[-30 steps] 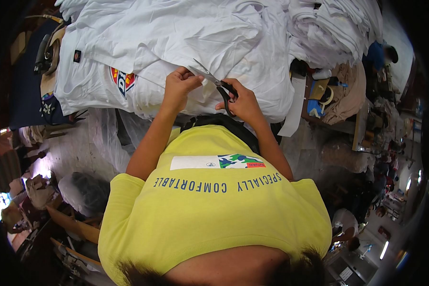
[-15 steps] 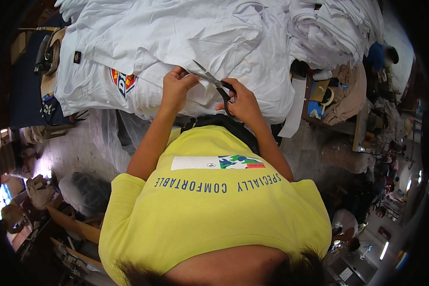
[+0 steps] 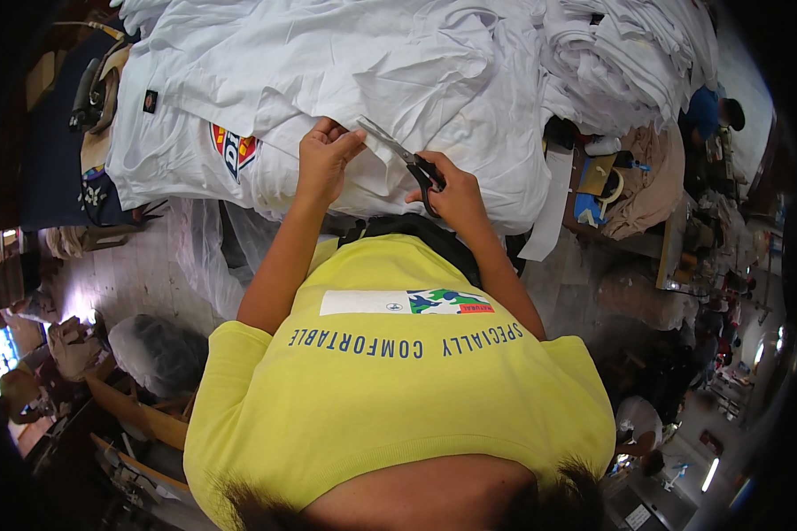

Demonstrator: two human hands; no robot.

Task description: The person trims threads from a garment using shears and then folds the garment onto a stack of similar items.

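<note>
Black-handled scissors [image 3: 409, 157] are in my right hand [image 3: 452, 189], its fingers closed round the handles. Their blades are together and point up and to the left, the tip just beside my left fingertips. My left hand [image 3: 326, 161] pinches the edge of a white T-shirt [image 3: 283, 124], lifting a fold of it. This shirt lies spread on the pile, with a small dark label [image 3: 150, 102] at its left. A red, yellow and blue printed emblem [image 3: 232, 150] shows left of my left hand.
More white garments [image 3: 624, 57] are heaped at the far right. A box [image 3: 600, 181] with a tape roll and small items stands right of the pile, near brown cloth [image 3: 655, 181]. Dark blue fabric [image 3: 58, 168] lies at the left. Another person [image 3: 642, 425] is at lower right.
The scissor blades have gone from spread to closed. My right hand has barely shifted, and my left hand still pinches the cloth in nearly the same place.
</note>
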